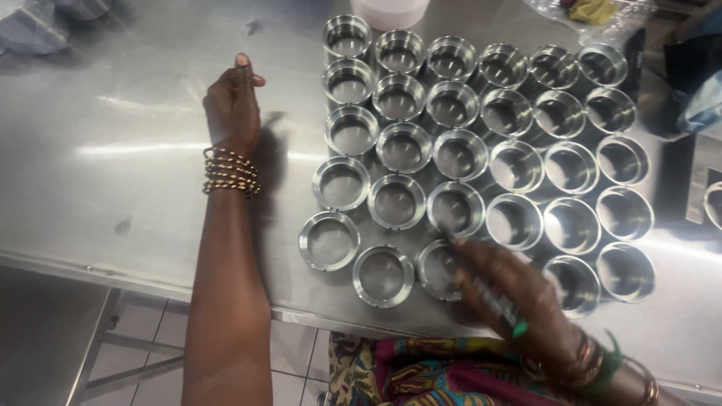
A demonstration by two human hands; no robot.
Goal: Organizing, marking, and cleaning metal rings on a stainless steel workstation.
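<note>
Several shiny metal rings (403,147) stand in neat rows on a steel table (128,173). My left hand (233,105) rests on the bare table left of the rings, fingers curled, holding nothing; bangles circle its wrist. My right hand (508,301) is blurred at the near edge of the rows, fingers spread over a ring in the front row (440,269). A small green thing shows at one of its fingers. Whether it grips a ring I cannot tell.
A pink-white container (391,11) stands at the far edge behind the rings. Crumpled plastic and cloth (594,11) lie at the far right, dark objects (688,68) beside them. The table's front edge (150,282) runs just before my body; tiled floor lies below.
</note>
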